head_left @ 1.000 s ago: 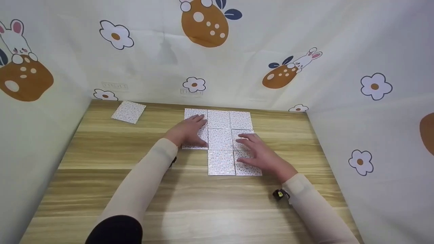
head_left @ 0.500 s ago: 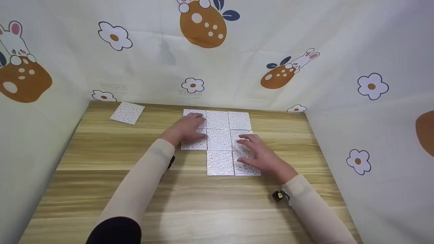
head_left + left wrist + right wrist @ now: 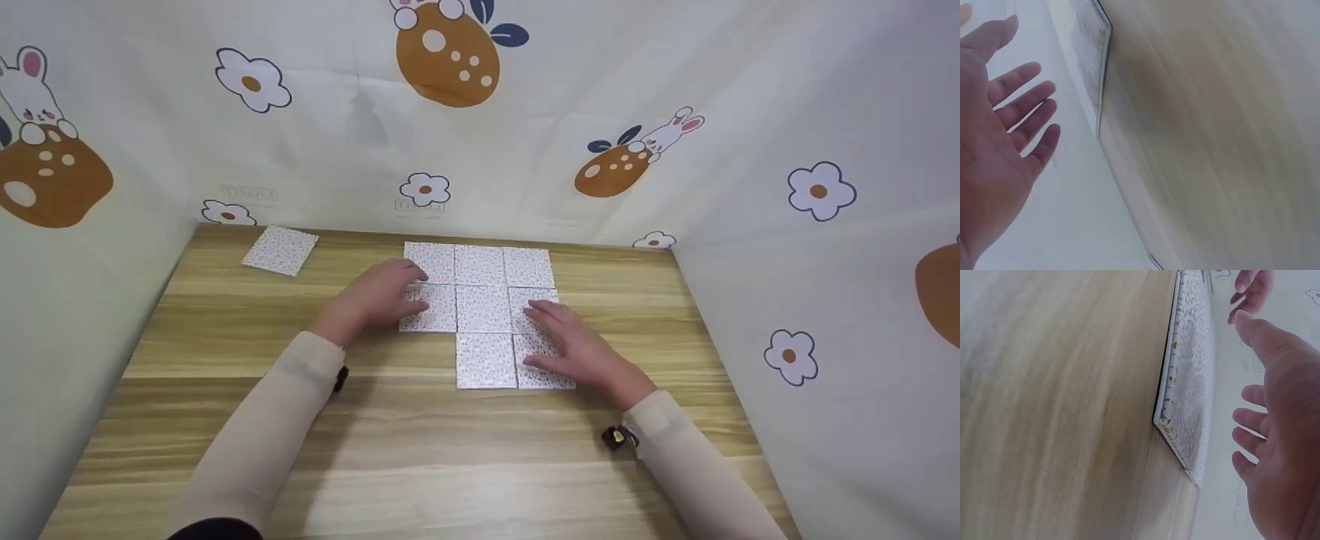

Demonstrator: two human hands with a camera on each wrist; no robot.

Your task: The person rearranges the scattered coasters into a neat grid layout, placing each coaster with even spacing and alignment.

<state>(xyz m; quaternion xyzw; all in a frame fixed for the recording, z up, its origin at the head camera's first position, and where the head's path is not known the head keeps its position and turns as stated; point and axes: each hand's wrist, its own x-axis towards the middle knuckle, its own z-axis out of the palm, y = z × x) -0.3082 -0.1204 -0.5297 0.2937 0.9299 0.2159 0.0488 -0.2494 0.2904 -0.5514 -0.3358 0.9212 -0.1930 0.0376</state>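
Note:
Several white speckled square tiles [image 3: 483, 309] lie edge to edge on the wooden table in three rows, the front row lacking a tile at its left. My left hand [image 3: 379, 292] hovers over the block's left edge with relaxed, spread fingers that hold nothing; in the left wrist view its palm [image 3: 988, 146] faces the tiles from above. On the other side my right hand [image 3: 581, 349] hangs over the right-hand tiles, fingers loosely bent and nothing between them. The right wrist view shows that hand [image 3: 1286, 422] beside the tile block's corner [image 3: 1185, 399].
One more speckled tile [image 3: 280, 250] lies alone and turned at an angle near the table's back left corner. A printed cloth [image 3: 525, 150] with rabbits and flowers walls the wooden table [image 3: 480, 457] at the back and both sides.
My left hand has drawn back to the left, from over the left column's tiles to their outer edge. The right hand has stayed nearly where it was, and the tiles lie unchanged.

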